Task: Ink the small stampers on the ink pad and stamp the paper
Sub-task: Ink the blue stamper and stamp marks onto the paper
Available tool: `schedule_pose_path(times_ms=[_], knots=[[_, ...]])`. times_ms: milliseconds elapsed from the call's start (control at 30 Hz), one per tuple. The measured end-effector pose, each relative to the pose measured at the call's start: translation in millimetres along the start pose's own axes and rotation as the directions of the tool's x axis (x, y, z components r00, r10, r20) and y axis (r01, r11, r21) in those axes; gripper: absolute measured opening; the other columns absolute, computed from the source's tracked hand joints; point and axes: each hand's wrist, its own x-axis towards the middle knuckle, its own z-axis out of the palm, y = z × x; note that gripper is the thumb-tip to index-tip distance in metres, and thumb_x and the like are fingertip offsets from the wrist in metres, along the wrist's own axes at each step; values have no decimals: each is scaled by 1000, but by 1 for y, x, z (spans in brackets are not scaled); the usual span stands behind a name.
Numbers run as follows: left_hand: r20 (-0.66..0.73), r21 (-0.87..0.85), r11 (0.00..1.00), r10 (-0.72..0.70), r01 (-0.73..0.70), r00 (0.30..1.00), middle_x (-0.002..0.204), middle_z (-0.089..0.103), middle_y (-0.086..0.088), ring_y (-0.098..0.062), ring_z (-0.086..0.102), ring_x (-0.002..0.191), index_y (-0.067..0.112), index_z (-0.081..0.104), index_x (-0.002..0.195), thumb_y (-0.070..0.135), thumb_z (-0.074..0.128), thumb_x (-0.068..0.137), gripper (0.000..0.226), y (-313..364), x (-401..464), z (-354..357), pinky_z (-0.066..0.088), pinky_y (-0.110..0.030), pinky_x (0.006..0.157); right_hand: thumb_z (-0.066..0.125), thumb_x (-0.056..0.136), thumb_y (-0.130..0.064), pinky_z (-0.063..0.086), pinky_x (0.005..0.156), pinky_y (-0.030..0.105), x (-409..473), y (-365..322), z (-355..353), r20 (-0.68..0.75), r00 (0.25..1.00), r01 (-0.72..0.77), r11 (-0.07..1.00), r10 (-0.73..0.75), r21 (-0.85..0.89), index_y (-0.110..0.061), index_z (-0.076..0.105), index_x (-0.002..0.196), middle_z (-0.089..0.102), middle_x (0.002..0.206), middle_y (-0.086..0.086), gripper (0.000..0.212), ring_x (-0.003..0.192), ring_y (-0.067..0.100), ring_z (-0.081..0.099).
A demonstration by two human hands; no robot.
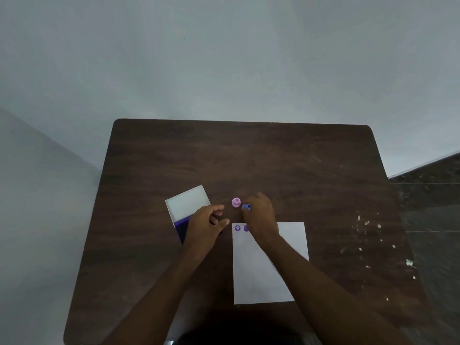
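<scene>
A white sheet of paper (pixel 263 275) lies on the dark wooden table (pixel 249 158), with two purple stamp marks (pixel 238 228) near its top left corner. My right hand (pixel 261 215) rests over the paper's top edge, fingers closed on a small blue stamper (pixel 246 207). A pink stamper (pixel 236 202) stands upright just left of it, untouched. An ink pad (pixel 180 226) with purple ink lies at the left, its white lid (pixel 188 202) open behind it. My left hand (pixel 206 225) covers most of the pad, fingers loosely curled, holding nothing that I can see.
White specks (pixel 368 224) dot the table's right side. A pale wall stands behind the table, and dark tiled floor (pixel 433 207) shows at the right. The table's far half holds nothing.
</scene>
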Motion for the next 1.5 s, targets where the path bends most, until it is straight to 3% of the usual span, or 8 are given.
schedule_pose_path(times_ms=[200,367,633,800,967,1267,1400,1500], knots=[[8,-13,1000,-3,3,1000,121,67,-3,-17,62,109,16,64,122,28,61,92,32,8,-3,1,42,-19,94,76,79,-21,52,60,15,-21,-2,-23,5,999,-47,875,50,481,-11,74,102,73,91,3,25,75,13,69],[50,-45,997,-60,62,997,114,69,-9,-21,63,99,12,64,117,42,53,92,41,23,-2,5,44,-27,93,74,80,-23,60,74,30,-36,4,-33,198,980,-145,662,-6,736,-7,74,98,76,90,11,24,80,27,72],[31,-124,992,-14,18,999,102,73,-4,-14,66,85,13,70,109,35,65,87,32,26,-12,-3,52,-19,78,79,66,-37,57,81,43,-46,14,-40,297,948,-167,613,-116,773,-15,76,95,76,90,9,36,83,34,71],[51,-112,991,-63,68,997,78,66,10,-4,60,69,13,73,103,37,71,83,31,25,-14,-15,43,-6,57,74,79,-27,58,78,43,-48,12,-44,285,946,-109,672,-157,733,-17,77,91,76,85,8,16,73,27,70],[135,-197,980,42,-15,990,81,76,-5,-21,71,77,14,75,103,32,77,77,32,24,-19,-33,58,-42,82,72,83,-25,57,69,30,-52,7,-48,275,942,-53,724,-193,688,-25,78,84,76,79,3,6,67,19,69],[80,-209,978,39,-22,996,90,76,-6,-20,70,83,13,74,107,31,73,82,31,26,-25,-33,58,-35,84,72,83,-21,58,69,25,-51,4,-47,240,946,-26,689,-216,724,-21,78,89,77,84,4,9,74,25,71],[96,-388,921,86,-43,992,95,77,3,-14,73,88,16,72,110,18,74,82,28,22,-27,-35,58,-24,81,66,87,-18,59,77,33,-52,5,-47,258,941,-79,598,-219,798,-13,76,97,76,92,11,15,83,31,71],[59,-470,879,120,-78,991,98,76,11,-6,71,92,21,72,108,15,75,80,29,12,-32,-39,54,-14,76,57,93,-11,57,73,29,-57,8,-49,336,891,-205,388,-307,899,-1,70,108,73,96,15,22,78,22,68]])
